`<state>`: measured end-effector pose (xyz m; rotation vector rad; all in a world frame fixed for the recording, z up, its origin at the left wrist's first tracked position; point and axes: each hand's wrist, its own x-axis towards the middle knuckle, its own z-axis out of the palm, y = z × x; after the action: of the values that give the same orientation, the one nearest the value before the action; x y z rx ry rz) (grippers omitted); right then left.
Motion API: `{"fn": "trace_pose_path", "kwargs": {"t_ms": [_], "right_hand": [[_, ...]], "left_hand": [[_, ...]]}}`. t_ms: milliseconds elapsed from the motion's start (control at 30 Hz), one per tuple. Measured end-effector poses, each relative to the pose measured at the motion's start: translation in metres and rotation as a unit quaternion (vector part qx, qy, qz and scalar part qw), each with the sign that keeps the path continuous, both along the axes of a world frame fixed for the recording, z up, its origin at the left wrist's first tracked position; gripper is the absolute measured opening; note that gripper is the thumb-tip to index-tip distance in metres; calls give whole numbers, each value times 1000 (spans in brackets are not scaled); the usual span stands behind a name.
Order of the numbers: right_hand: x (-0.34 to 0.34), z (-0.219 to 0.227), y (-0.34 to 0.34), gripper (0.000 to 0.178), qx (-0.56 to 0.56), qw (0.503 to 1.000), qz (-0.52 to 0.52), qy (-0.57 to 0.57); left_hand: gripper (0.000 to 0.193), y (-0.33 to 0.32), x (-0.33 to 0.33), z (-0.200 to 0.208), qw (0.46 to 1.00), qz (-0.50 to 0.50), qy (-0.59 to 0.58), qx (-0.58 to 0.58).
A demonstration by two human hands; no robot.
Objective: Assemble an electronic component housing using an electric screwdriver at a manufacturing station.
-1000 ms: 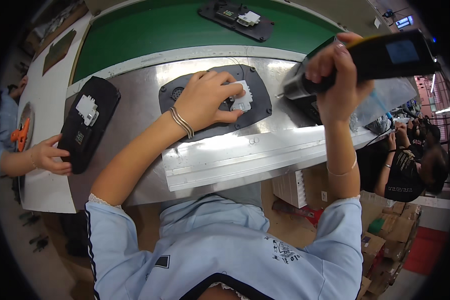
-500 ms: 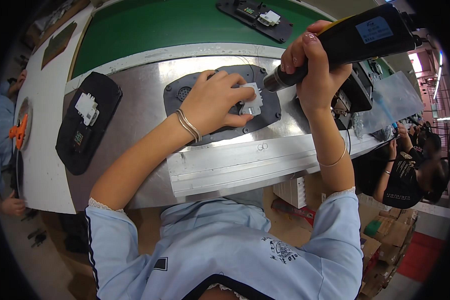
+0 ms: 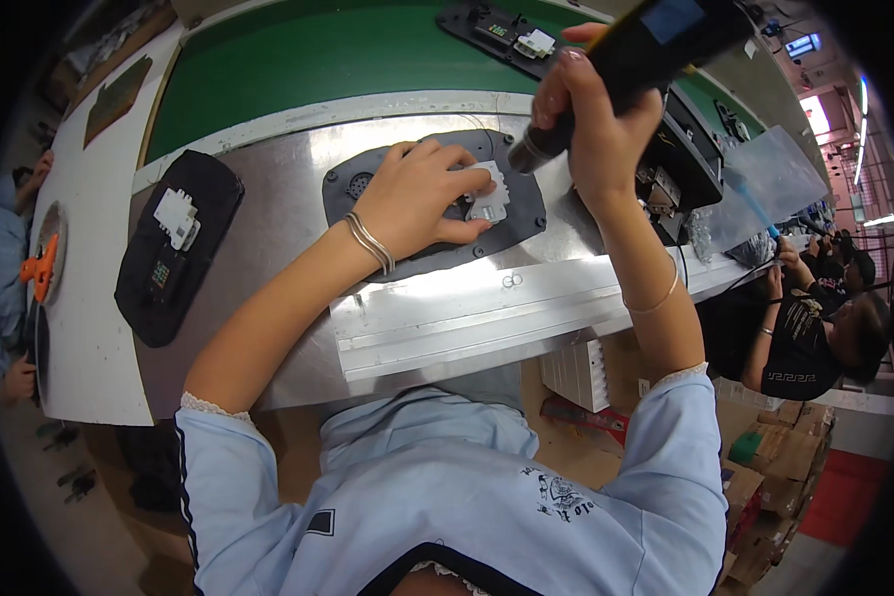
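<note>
On the metal worktop lies a dark grey moulded panel (image 3: 515,230) with a round grille at its left. My left hand (image 3: 407,204) rests over it, thumb and fingers gripping a white plastic part (image 3: 487,194) at the panel's right side. Part of the panel is hidden beneath that hand. My right hand (image 3: 606,134) is wrapped round a black power screwdriver (image 3: 656,55), slightly blurred. The tool's nose points down and left, just to the right of the white part; whether it touches anything, I cannot tell.
A second dark panel (image 3: 181,248) with a white part lies at the left, another dark panel (image 3: 497,35) on the green belt (image 3: 298,79). Right of my hand stands a black housing (image 3: 690,159). Clear plastic sheeting (image 3: 780,184) lies beyond it. A co-worker (image 3: 810,338) is at the far right.
My right hand and the screwdriver have shifted left and slightly up. The panel has slid a little left, along with my left hand, which keeps its grip on the white part.
</note>
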<state>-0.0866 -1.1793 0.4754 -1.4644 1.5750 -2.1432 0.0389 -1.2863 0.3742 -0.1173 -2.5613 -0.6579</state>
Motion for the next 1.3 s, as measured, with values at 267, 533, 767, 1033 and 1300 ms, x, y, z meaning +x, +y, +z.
{"fn": "trace_pose_path", "kwargs": {"t_ms": [267, 533, 767, 1033, 1300], "right_hand": [[-22, 44, 101, 14, -46, 992, -116, 5], [-55, 45, 121, 8, -50, 980, -190, 13], [-60, 35, 120, 7, -53, 980, -191, 30], [-20, 33, 98, 25, 2, 991, -137, 7], [-3, 11, 34, 20, -34, 998, -25, -46]], "left_hand": [[30, -1, 0, 2, 1000, -7, 6, -3], [29, -1, 0, 3, 1000, -9, -3, -1], [29, 1, -1, 7, 1000, -5, -4, -8], [30, -1, 1, 3, 1000, -9, -2, -5], [31, 0, 0, 3, 1000, -10, 9, -1]]}}
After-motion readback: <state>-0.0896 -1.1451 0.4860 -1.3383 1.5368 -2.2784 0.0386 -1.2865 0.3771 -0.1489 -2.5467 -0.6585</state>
